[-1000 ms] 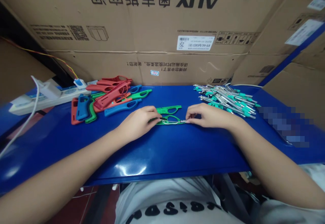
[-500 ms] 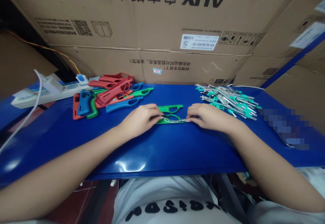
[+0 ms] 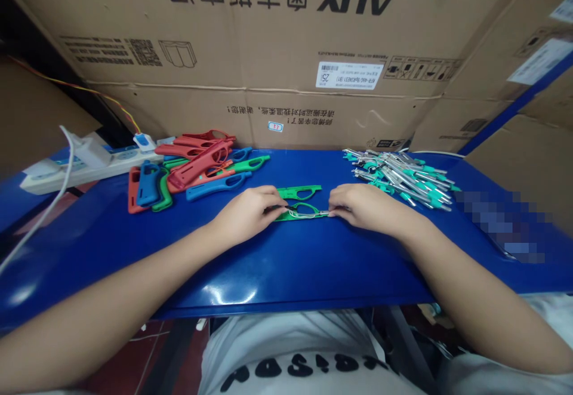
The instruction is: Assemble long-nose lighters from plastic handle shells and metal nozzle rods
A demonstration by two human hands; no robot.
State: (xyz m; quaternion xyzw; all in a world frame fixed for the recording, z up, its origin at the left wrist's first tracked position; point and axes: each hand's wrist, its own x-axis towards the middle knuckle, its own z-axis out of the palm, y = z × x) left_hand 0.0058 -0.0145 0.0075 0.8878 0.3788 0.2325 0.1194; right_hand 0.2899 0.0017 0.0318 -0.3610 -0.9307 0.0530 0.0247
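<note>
Two green plastic lighter shell halves lie one behind the other in front of me: the far half (image 3: 293,193) and the near half (image 3: 283,217). My left hand (image 3: 250,211) is closed in a pinch on a small black wired part (image 3: 290,207) over the left end of the near half. From it a thin pale wire (image 3: 301,215) runs rightward across that shell. Its right end meets a thin metal rod (image 3: 323,212), pinched between the thumb and fingers of my right hand (image 3: 358,205). My fingers hide both ends of these parts.
Red, blue, green and orange lighter shells (image 3: 201,165) are piled at the back left of the blue table (image 3: 277,264). Several metal rods with teal parts (image 3: 403,174) lie at the back right. A power strip (image 3: 125,159) sits far left; a cardboard box (image 3: 201,108) stands behind.
The near shell, wire and rod look slightly shifted between my fingers. Both hands keep nearly the same place and the same pinch; the view has tilted very slightly.
</note>
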